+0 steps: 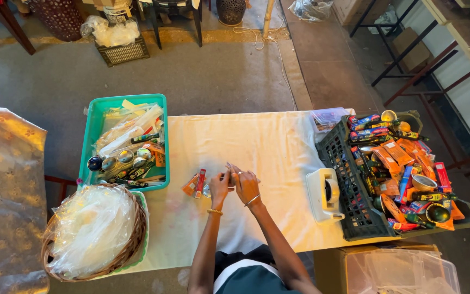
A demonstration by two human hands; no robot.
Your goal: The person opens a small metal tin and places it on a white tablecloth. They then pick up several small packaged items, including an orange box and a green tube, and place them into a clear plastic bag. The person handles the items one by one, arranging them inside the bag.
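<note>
My left hand and my right hand meet at the middle of a table covered with a cream cloth. Their fingers are curled together around something small that I cannot make out. Just left of my left hand lie an orange packet, a narrow red packet and a small round metal bowl, partly hidden by the hand. Both wrists wear bangles.
A teal tray at the left holds plastic bags, small bottles and metal bowls. A wicker basket of clear bags sits below it. At the right stand a white dispenser and a dark crate full of packets.
</note>
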